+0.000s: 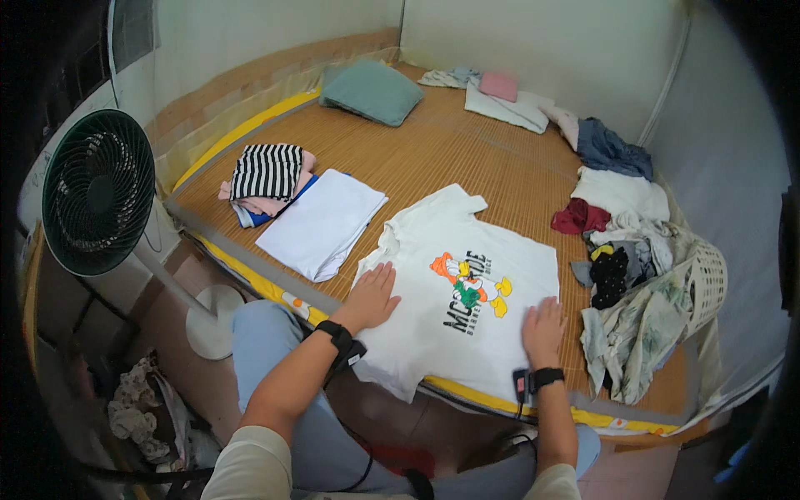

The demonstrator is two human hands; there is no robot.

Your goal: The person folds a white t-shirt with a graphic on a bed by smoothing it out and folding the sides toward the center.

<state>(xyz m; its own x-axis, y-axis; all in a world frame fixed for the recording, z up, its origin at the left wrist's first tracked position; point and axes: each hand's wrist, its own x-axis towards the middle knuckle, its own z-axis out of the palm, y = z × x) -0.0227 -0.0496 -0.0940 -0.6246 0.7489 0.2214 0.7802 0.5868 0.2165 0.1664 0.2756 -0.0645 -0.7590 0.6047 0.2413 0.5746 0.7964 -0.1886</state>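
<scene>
A white T-shirt [417, 333] with a cartoon duck and dark lettering lies spread out near the bed's front edge. Its collar points left and its bottom hem right; one side hangs slightly over the edge. My left hand [375, 296] rests flat on the shirt by the collar, fingers stretched out. Near the hem, my right hand [543, 333] presses flat on the fabric with fingers extended. Neither hand grips anything. Left of the shirt lies a folded white cloth [321, 225], beside a stack topped by a black-and-white striped garment [267, 171].
A bamboo mat [433, 142] covers the bed. Loose clothes spill from a white plastic basket [708, 287] at the right. A green pillow [371, 92] and a pink folded cloth [498, 86] lie at the back. On the floor at left stands a fan [100, 196].
</scene>
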